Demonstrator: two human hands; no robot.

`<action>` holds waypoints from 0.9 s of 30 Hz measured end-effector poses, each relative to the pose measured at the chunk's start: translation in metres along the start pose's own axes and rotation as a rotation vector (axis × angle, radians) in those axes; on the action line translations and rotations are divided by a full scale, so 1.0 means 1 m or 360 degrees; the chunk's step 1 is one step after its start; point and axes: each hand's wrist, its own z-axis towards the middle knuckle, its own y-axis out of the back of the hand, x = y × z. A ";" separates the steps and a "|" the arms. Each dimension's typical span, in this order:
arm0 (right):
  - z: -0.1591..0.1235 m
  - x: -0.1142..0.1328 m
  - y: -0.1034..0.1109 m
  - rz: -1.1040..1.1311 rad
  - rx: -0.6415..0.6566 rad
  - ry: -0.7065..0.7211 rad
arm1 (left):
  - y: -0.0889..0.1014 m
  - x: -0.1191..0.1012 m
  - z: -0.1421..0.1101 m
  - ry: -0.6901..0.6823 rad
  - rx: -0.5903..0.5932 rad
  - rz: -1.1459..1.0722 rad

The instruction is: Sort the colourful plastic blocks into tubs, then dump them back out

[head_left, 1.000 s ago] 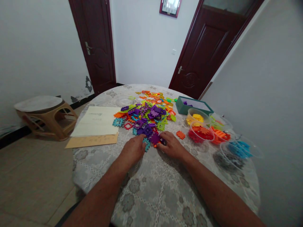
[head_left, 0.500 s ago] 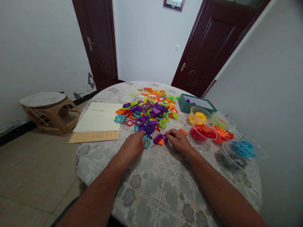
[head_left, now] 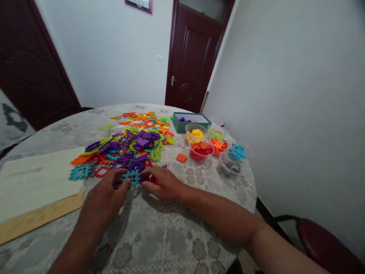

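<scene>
A teal lattice piece (head_left: 132, 177) is held at the near edge of a mixed pile (head_left: 143, 139) on a patterned tabletop (head_left: 159, 232).
Its left edge is pinched by thumb and fingers of the left hand (head_left: 106, 195), seemingly to keep it steady. An orange-red piece (head_left: 153, 179) is partly covered by the half-curled right hand (head_left: 165, 183); whether anything is firmly gripped there cannot be told. At right, clear tubs (head_left: 201, 155) are grouped within reach, loaded largely by colour, apparently so shades are kept apart.
</scene>
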 end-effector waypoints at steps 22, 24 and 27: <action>-0.010 0.006 0.031 0.0885 -0.0006 -0.0543 | -0.004 -0.025 -0.014 -0.0074 0.0411 -0.0528; -0.025 0.009 0.062 0.0609 -0.0084 -0.0487 | 0.000 -0.023 -0.014 -0.0078 0.0250 -0.0437; -0.059 0.002 0.120 0.0027 -0.0416 -0.0501 | 0.005 -0.018 -0.012 -0.0042 0.0047 -0.0232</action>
